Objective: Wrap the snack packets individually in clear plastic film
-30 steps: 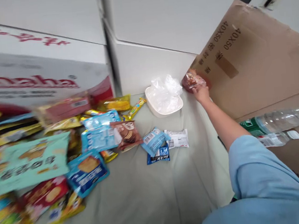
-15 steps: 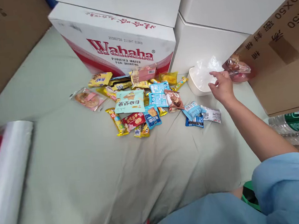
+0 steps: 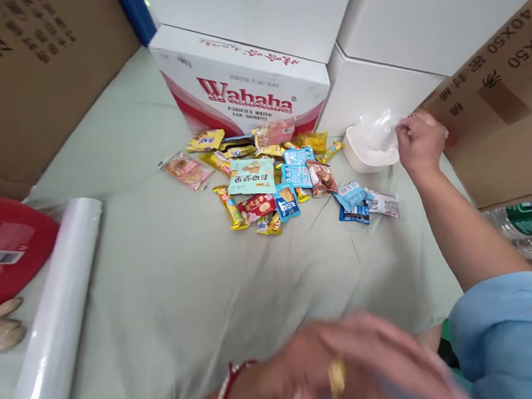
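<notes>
The right hand [image 3: 420, 142] is pinching the clear plastic bag [image 3: 377, 131] lining the white bowl [image 3: 369, 155] at about 2 o'clock on the green sheet [image 3: 200, 293]; nothing's in it that I can see, and the snack packets [image 3: 273, 174] are all lying loose at 12. The left hand [image 3: 352, 367] is blurring at 6, grip impossible to tell. Readable writing: "Wahaha purified water" on the white carton [image 3: 241, 89], "40X50" on the brown box [image 3: 505, 101].

Ahead of your right fingers [image 3: 417, 131]: brown carton [image 3: 497, 108] blocks you.
Just left of them: white bowl [image 3: 365, 152], plastic bag [image 3: 379, 131] bunched in it.
Below-left: snack packets [image 3: 282, 173] crowd the sheet.
Nearer you: bare green sheet [image 3: 198, 281], free passage.
Far left: plastic roll [image 3: 55, 314] lies across.
</notes>
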Available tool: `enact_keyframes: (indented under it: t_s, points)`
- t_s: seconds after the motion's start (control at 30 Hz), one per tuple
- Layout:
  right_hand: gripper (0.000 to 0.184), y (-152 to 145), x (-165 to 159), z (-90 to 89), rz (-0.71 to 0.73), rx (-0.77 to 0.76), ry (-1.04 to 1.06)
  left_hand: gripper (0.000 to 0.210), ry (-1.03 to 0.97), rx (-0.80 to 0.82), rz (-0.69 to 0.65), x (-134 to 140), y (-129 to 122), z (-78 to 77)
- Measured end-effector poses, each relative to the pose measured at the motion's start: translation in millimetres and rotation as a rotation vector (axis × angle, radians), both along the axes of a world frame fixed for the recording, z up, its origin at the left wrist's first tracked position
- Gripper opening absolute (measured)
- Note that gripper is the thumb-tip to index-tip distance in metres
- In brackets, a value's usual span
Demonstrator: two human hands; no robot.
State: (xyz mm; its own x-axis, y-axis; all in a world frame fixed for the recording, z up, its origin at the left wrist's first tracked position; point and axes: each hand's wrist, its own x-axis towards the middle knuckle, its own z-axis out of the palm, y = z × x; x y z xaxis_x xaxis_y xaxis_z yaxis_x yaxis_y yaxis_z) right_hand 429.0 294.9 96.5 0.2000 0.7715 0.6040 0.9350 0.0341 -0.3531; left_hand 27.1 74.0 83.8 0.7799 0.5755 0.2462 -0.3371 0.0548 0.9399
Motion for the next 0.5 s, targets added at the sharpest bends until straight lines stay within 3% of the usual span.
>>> enact_keyframes:
  t_s: [0.03, 0.13, 0.2, 0.27, 0.37, 0.43, 0.5]
  points:
    - [0.004, -6.0, -4.4, 2.6, -0.008, 0.024, 0.12, 0.075, 0.003, -0.067, 0.052, 0.6, 11.3, -1.7]
    - [0.015, -38.5, -34.0, 1.0, 0.002, 0.078, 0.636, 0.046, 0.062, -0.295, 0.374, 10.8, 44.7, -19.0]
    - [0.027, -73.7, -68.7, -7.7, 0.083, -0.02, 0.985, 0.037, 0.083, -0.4, 0.51, 21.8, 61.5, -38.5]
    - [0.033, -114.4, -110.3, -21.0, 0.17, -0.194, 1.229, 0.05, 0.051, -0.461, 0.575, 31.2, 71.5, -59.1]
    - [0.037, -166.9, -166.7, -44.3, 0.177, -0.469, 1.424, 0.078, -0.006, -0.473, 0.581, 38.3, 76.3, -84.0]
    - [0.039, -186.2, -190.2, -57.9, 0.162, -0.564, 1.458, 0.068, 0.017, -0.447, 0.56, 38.5, 76.6, -94.6]
    - [0.041, -192.3, -199.7, -67.1, 0.15, -0.564, 1.454, 0.049, 0.058, -0.434, 0.61, 36.0, 77.7, -100.8]
